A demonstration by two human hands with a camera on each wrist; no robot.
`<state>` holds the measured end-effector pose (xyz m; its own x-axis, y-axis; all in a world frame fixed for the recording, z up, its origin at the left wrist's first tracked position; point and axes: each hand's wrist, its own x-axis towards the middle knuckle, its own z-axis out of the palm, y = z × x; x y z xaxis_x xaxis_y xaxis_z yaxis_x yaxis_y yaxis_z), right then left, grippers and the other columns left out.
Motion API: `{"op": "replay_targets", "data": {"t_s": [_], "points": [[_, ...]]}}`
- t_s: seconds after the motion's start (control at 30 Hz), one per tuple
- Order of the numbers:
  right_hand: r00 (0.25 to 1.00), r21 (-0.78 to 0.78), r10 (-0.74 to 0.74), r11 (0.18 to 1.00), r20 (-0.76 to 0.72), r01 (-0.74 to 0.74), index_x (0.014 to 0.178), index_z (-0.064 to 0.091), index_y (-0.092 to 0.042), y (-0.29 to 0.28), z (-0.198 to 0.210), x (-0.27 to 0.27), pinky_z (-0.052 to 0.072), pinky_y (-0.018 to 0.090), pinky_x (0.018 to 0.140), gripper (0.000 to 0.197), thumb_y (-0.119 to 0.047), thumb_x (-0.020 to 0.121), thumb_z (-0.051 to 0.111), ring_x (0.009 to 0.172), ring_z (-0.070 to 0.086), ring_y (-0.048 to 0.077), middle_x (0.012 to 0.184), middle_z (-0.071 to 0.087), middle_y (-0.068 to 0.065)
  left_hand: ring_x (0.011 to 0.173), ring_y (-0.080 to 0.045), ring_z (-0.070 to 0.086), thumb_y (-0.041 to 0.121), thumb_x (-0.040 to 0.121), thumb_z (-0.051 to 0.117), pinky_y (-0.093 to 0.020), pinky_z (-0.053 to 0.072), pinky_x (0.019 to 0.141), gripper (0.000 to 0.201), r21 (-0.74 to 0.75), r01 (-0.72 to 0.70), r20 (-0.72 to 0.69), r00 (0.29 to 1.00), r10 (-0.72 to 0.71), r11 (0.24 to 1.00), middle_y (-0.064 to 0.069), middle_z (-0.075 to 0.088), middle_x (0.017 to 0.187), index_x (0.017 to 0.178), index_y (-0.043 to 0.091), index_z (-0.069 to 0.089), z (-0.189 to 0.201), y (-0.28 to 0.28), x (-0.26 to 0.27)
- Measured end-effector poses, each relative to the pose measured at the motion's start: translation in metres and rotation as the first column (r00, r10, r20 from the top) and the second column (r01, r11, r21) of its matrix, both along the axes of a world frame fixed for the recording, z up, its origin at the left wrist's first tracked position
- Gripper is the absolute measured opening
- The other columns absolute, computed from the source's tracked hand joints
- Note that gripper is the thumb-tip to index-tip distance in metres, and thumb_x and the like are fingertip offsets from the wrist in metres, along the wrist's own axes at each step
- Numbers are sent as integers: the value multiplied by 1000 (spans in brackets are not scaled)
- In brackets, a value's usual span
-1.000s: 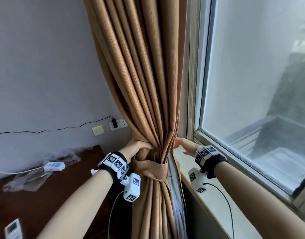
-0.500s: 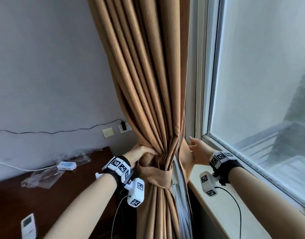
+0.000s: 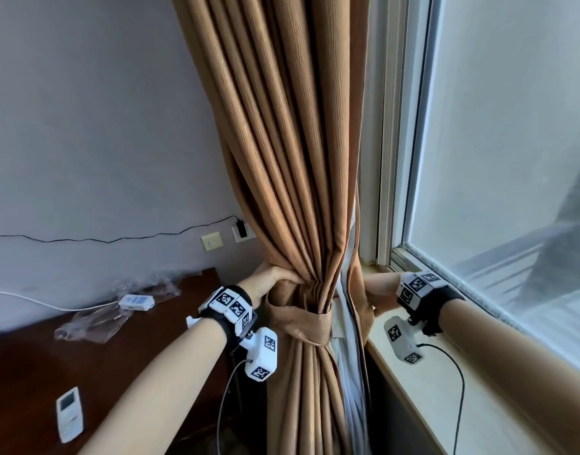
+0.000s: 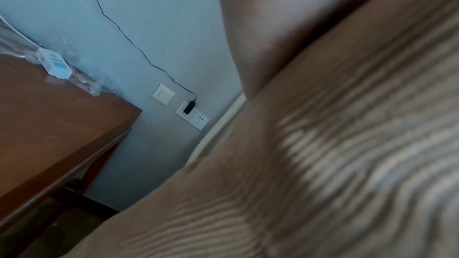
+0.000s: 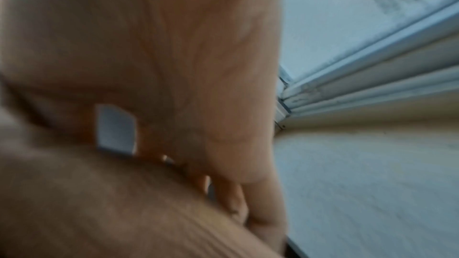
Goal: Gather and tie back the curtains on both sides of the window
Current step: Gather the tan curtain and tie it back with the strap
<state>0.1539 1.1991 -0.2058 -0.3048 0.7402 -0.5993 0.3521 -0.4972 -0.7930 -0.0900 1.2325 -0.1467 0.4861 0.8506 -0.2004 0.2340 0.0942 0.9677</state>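
- Beside the window frame, the brown curtain (image 3: 282, 159) hangs gathered, a matching tieback (image 3: 298, 326) wrapped round its waist.
- Left hand (image 3: 269, 282) curls its grip over the bunched folds above the band.
- Right hand (image 3: 378, 290) reaches behind the curtain edge; only the right wrist view shows its fingers (image 5: 263, 193) against fabric, grip unclear.
- Only the head view shows a remote (image 3: 69, 413) on the dark surface (image 3: 26, 372).

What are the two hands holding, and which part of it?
The left hand grips the gathered brown curtain just above its tie-back band. The right hand touches the curtain's window-side edge; whether it grips cannot be told.
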Motion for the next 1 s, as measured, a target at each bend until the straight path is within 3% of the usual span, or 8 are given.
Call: {"op": "replay_targets", "data": {"t_s": [0.07, 0.2, 0.4, 0.5, 0.6, 0.7, 0.9, 1.0], "points": [[998, -36, -36, 999, -53, 34, 120, 60, -9, -2, -3, 4, 51, 41, 90, 50, -43, 85, 49, 109, 60, 23, 123, 63, 10, 83, -15, 66, 6, 59, 74, -26, 50, 71, 37, 1, 6, -3, 1000, -6, 1000, 1, 73, 80, 93, 17, 66, 1, 0, 0], [999, -29, -31, 999, -42, 29, 121, 54, -6, 4, -11, 12, 49, 36, 78, 52, -17, 70, 56, 105, 59, 23, 126, 56, 17, 85, -13, 66, 11, 51, 72, -26, 49, 75, 42, 0, 24, -12, 1000, -24, 1000, 4, 73, 82, 91, 20, 66, 3, -2, -2], [935, 597, -346, 767, 77, 235, 66, 62, -10, 16, 12, 27, 45, 28, 64, 22, 2, 84, 62, 60, 54, 7, 64, 58, -1, 106, -25, 64, 15, 52, 79, -35, 49, 93, 62, 54, 14, -46, 999, -12, 998, -6, 73, 102, 112, 10, 65, 1, 7, -5], [905, 686, -381, 711, 189, 156, 73, 68, -11, 11, 26, 39, 51, 29, 67, 8, -9, 79, 73, 68, 64, 11, 70, 67, -1, 109, -24, 63, 19, 50, 82, -43, 45, 102, 67, 81, 29, -26, 999, -27, 996, -7, 72, 107, 114, 10, 66, -4, 10, -4], [864, 708, -424, 696, 269, 121, 67, 64, -16, -8, 23, 50, 53, 27, 67, 17, -17, 75, 79, 73, 66, 16, 78, 70, 1, 99, -19, 66, 14, 48, 77, -32, 50, 89, 60, 95, 9, 26, 1000, -12, 995, -2, 75, 97, 107, 7, 68, -7, 10, -3], [803, 769, -527, 623, 277, 144, 55, 53, -28, -47, 14, 48, 37, 21, 55, 36, -14, 73, 81, 54, 50, 1, 56, 53, -13, 80, -11, 69, 16, 37, 76, -21, 49, 70, 54, 103, -24, 85, 996, 15, 994, 3, 75, 78, 90, 9, 69, -8, 10, -2], [671, 867, -640, 498, 374, -8, 85, 50, -30, -133, 13, -7, 39, 24, 51, 27, -29, 79, 76, 52, 53, 6, 63, 63, -13, 95, -18, 67, 23, 36, 80, -27, 49, 78, 66, 103, -85, 111, 991, 74, 991, 1, 75, 91, 100, 13, 69, -15, 15, 6], [715, 867, -536, 456, 448, -202, 116, 34, -32, -155, 19, -51, 42, 30, 51, 37, -26, 90, 59, 55, 57, 16, 75, 69, -4, 101, -14, 65, 23, 48, 80, -25, 48, 80, 68, 84, -91, 124, 989, 80, 992, 4, 73, 101, 114, 18, 64, -18, 12, 13]]}}
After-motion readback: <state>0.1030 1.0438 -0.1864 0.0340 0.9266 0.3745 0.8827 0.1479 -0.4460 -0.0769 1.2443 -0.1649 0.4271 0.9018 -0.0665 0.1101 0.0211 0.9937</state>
